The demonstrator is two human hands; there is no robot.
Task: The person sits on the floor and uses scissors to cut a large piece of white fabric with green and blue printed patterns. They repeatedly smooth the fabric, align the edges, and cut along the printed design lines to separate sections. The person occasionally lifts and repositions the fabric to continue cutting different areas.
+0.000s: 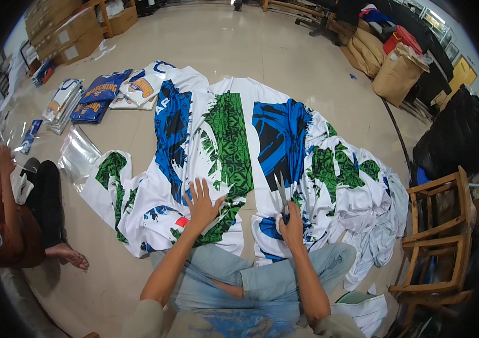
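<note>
Head view: left hand [202,209] outspread (quite flat) on patterned fabric [231,146].

printed cloth [234,143]: white ground; green blocks with dark curling tracery, ragged brushstroke edges; blue blocks slashed with black; one small red patch [182,221] lower left. scissors [283,194]: grey blades, white showing at the handle. folded shirts [90,111]: blue with orange print, others white with orange. bundled cloth [379,225] at right: pale grey. jeans [273,281]: faded blue. co-worker's trousers [50,194]: black. cartons [70,42]: tan. wooden chair [458,256]: orange-brown. floor [234,50]: beige.
</note>
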